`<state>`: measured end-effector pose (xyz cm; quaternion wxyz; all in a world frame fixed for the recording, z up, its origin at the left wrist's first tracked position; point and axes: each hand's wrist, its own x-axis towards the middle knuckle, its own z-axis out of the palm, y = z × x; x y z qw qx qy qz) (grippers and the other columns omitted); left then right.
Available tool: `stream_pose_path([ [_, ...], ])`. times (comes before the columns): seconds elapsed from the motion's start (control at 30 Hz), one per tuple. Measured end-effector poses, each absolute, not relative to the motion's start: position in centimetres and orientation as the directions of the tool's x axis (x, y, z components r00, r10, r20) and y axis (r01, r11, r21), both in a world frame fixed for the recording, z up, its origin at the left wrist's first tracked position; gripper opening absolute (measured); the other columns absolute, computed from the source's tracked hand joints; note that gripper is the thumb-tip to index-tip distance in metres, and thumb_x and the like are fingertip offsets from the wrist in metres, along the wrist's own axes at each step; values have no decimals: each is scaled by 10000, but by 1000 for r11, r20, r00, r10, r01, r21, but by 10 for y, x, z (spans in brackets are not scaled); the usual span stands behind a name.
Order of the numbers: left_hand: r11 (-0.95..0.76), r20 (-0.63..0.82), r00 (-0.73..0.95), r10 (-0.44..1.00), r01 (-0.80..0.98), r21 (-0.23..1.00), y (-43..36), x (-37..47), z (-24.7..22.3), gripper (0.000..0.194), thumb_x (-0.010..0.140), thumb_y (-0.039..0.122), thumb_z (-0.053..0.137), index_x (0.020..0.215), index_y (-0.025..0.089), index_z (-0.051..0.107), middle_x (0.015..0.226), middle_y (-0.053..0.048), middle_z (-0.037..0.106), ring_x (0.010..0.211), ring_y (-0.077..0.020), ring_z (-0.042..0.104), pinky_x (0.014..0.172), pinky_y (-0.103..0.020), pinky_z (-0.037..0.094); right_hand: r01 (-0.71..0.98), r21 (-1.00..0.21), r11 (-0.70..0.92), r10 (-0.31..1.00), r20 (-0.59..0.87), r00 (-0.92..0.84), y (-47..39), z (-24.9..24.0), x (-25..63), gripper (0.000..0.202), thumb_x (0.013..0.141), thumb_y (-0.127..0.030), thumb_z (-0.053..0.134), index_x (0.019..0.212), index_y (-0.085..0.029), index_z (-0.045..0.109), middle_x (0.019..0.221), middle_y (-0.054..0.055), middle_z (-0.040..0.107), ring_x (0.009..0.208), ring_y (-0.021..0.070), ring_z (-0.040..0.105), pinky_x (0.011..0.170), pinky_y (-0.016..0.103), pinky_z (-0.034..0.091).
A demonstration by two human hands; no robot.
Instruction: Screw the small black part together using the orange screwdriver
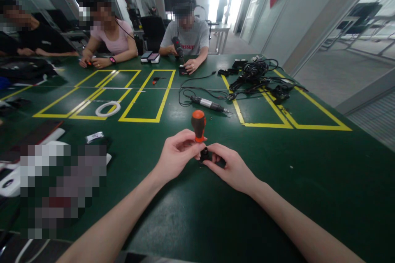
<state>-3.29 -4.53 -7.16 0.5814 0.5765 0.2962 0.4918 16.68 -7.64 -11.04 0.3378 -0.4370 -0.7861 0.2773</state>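
A screwdriver [198, 125] with a stubby orange and dark grey handle stands almost upright in front of me. My left hand [180, 152] is closed, its thumb and fingers pinching the screwdriver low on the handle; the shaft is mostly hidden. Just below and to the right, a small black part [204, 155] rests on the table. My right hand [226, 163] grips this part between thumb and fingers from the right side. The exact kind of the part is too small and covered to make out.
On the green table [262, 197] lie a grey-black electric screwdriver [208, 103], tangled black cables [253, 74], a white ring [108, 109] and yellow tape outlines. A white device [46, 152] lies at left. Across the table, people work, one with a power drill [178, 47].
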Motion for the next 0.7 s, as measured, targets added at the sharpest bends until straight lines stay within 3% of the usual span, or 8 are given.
stream_pose_path([
  [0.13,-204,271,369,889,-211,956,-46,-33,-68,315,872,458,790,889,143,787,811,-22,659,585,-89,608,621,-257,568,497,-729,471,872,298,-389,-76,-111,167,139,957,-167,649,1092,-199,663,921,39,662,736,167,588,675,285,507],
  [0.3,-138,206,369,906,-203,969,-47,-31,-66,369,838,495,818,854,133,755,707,-6,643,576,-93,576,605,-245,531,494,-726,478,868,305,-392,-75,-114,167,153,955,-145,654,1101,-193,667,913,30,656,734,161,587,674,277,496],
  [0.6,-37,124,329,936,-260,965,-47,-30,-73,383,704,341,934,820,149,623,682,29,663,512,-75,588,534,-208,517,499,-732,465,875,291,-388,-76,-112,167,127,963,-185,643,1088,-200,663,916,36,665,740,165,595,684,283,515],
  [0.7,-60,152,337,929,-266,962,-47,-31,-73,348,742,348,910,848,151,643,686,35,645,508,-71,583,528,-202,511,500,-731,465,875,294,-384,-76,-112,167,132,961,-188,634,1091,-199,657,907,34,662,731,163,589,674,283,510],
])
